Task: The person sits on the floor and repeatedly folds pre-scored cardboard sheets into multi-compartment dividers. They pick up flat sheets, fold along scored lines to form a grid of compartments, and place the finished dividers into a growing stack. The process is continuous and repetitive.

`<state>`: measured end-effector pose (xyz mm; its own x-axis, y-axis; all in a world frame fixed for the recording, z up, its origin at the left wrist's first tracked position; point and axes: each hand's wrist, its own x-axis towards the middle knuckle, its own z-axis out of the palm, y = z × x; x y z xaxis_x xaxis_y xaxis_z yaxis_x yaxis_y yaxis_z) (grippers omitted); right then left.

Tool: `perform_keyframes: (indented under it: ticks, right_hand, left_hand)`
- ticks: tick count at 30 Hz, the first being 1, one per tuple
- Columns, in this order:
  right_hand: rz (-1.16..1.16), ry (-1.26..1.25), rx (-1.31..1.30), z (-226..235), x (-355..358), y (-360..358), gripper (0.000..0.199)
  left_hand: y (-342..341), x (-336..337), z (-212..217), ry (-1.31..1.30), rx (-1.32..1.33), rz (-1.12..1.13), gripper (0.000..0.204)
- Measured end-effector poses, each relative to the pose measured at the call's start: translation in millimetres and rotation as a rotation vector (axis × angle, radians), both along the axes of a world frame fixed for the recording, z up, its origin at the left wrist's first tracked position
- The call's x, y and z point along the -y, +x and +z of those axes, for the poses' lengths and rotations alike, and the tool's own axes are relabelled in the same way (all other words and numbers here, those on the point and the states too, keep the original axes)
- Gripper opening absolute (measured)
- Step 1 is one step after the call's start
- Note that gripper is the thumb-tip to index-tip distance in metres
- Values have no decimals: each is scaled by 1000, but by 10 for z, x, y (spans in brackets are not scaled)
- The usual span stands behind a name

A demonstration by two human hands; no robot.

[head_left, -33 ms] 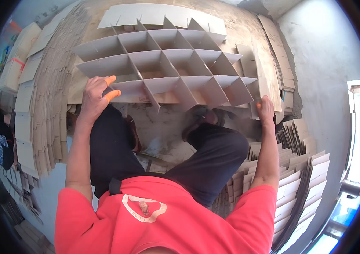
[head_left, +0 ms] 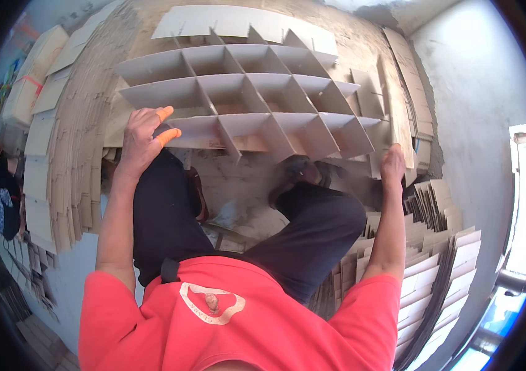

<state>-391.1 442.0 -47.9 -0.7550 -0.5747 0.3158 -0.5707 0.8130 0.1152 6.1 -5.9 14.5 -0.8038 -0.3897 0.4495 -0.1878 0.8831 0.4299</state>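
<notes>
Divider grid (head_left: pixel 256 99) of cardboard strips looks fully slotted together; what is left seems only handling. Your left hand (head_left: pixel 142 139), orange caps on two fingertips, grips its near edge; your right hand (head_left: pixel 393 164) closes on the right end. Flat cardboard stacks (head_left: pixel 65 142) lie beyond your left hand, cut strips (head_left: pixel 442 260) under your right forearm; bundled boxes (head_left: pixel 25 86) far left.

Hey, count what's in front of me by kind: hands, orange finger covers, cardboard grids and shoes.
Hands: 2, left hand and right hand, both on the grid's near edge
Orange finger covers: 2, on the left hand
Cardboard grids: 1
Shoes: 2, the second partly hidden
Total: 7
</notes>
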Motion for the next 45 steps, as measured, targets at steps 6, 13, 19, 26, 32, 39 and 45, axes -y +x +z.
perform_keyframes:
  ticks: [6, 13, 19, 26, 32, 39, 45]
  right_hand:
    - [91, -335, -48, 1214, 1034, 731, 55]
    - [578, -675, 603, 1811, 2320, 2032, 70]
    - [679, -636, 784, 1536, 2971, 2442, 46]
    - [708, -508, 794, 1454, 3297, 2604, 29]
    - [777, -519, 787, 1493, 3384, 2592, 32]
    - [773, -494, 780, 1567, 3449, 2603, 45]
    - [708, -385, 831, 1589, 3461, 2656, 57]
  left_hand:
    - [292, 207, -5, -169, 30, 140, 47]
    - [421, 331, -246, 7, -5, 177, 30]
    - [378, 319, -282, 209, -66, 129, 17]
    - [356, 312, -275, 183, -52, 158, 10]
    - [344, 371, -305, 196, -64, 142, 10]
    - [336, 410, -376, 208, -61, 139, 8]
    - [388, 387, -382, 208, -71, 128, 7]
